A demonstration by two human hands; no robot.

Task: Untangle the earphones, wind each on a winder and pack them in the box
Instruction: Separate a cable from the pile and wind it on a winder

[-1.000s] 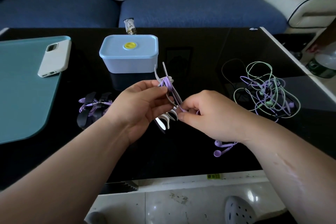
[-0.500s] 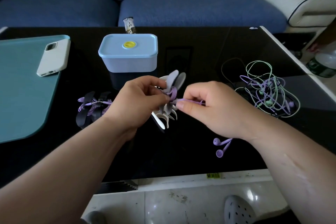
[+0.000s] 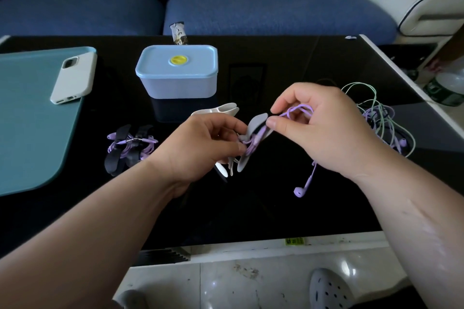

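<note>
Blue box (image 3: 177, 78) stands behind white winders (image 3: 224, 109).

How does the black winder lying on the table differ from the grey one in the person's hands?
The black winder lies untouched on the table; the grey winder is gripped by the left hand. The black winder's cable looks fully wound; the grey winder's loose cable runs through the right hand, with an earbud dangling below. Both carry purple earphones.
</note>
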